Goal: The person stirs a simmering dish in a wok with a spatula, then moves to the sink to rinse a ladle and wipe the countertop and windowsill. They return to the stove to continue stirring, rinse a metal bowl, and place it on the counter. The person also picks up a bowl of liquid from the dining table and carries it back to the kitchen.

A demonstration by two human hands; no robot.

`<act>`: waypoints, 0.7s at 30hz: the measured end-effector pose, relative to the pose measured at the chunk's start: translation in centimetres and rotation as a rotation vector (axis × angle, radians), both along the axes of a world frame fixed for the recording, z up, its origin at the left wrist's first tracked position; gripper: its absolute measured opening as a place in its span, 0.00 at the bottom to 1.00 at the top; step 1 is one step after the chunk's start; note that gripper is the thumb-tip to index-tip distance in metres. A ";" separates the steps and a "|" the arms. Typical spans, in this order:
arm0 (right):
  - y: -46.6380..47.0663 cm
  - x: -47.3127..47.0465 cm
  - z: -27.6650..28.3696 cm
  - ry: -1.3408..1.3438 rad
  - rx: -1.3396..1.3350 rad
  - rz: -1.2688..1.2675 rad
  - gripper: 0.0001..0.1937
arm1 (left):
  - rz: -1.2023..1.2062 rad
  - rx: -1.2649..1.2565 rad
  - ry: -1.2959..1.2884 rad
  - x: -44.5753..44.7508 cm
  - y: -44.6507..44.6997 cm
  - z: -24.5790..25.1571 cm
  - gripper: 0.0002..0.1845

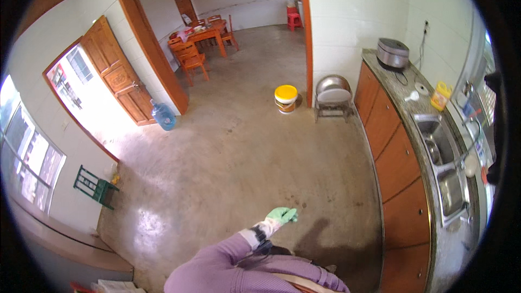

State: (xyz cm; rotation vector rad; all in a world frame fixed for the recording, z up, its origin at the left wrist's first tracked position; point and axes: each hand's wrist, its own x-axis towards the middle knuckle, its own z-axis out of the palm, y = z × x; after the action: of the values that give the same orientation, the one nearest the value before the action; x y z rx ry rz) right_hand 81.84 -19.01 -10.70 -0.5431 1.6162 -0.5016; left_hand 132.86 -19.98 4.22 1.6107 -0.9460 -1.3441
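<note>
My left hand [282,215], in a green and white glove, is held in front of my body above the concrete floor [228,171]. No object shows in it, but its fingers are partly turned from view, so I cannot tell how far they are closed. A dark band [259,234] circles the wrist, below a purple sleeve [220,252]. My right hand is out of view. Before me stand a bucket with a yellow lid [286,92] and, near the wall, a dark rack with a round metal basin [334,85].
Along the right runs a counter with wooden cabinets [403,150], a double steel sink [437,140], a rice cooker [392,53] and a yellow jug [441,96]. At left are an open wooden door [116,71], a blue water bottle [163,115] and a green chair [97,187].
</note>
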 end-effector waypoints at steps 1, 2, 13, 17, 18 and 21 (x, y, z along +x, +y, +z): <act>-1.2 1.1 0.6 0.018 0.008 0.024 0.19 | 0.030 -0.007 0.022 1.9 0.5 -0.1 0.25; -2.4 2.2 1.0 0.028 0.012 0.046 0.19 | 0.097 -0.017 0.078 3.2 0.9 -0.3 0.24; -17.8 6.8 -3.6 0.105 0.081 0.279 0.18 | 0.482 -0.051 0.130 13.0 0.4 -6.5 0.19; -29.3 15.3 -5.9 0.002 0.041 0.340 0.17 | 0.650 -0.021 0.118 18.2 -4.0 -7.2 0.16; -32.5 17.8 -5.6 -0.051 0.018 0.343 0.16 | 0.676 0.003 0.074 19.5 -5.4 -7.1 0.18; -40.2 25.6 -4.0 -0.178 -0.002 0.357 0.13 | 0.682 0.096 -0.096 23.9 -10.1 -5.2 0.24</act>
State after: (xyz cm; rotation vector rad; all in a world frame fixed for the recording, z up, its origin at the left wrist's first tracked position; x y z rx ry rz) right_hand 107.40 -59.17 -14.65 -0.7490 1.3133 -0.2754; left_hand 156.77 -30.09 -0.99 1.8518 -0.3206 -0.8477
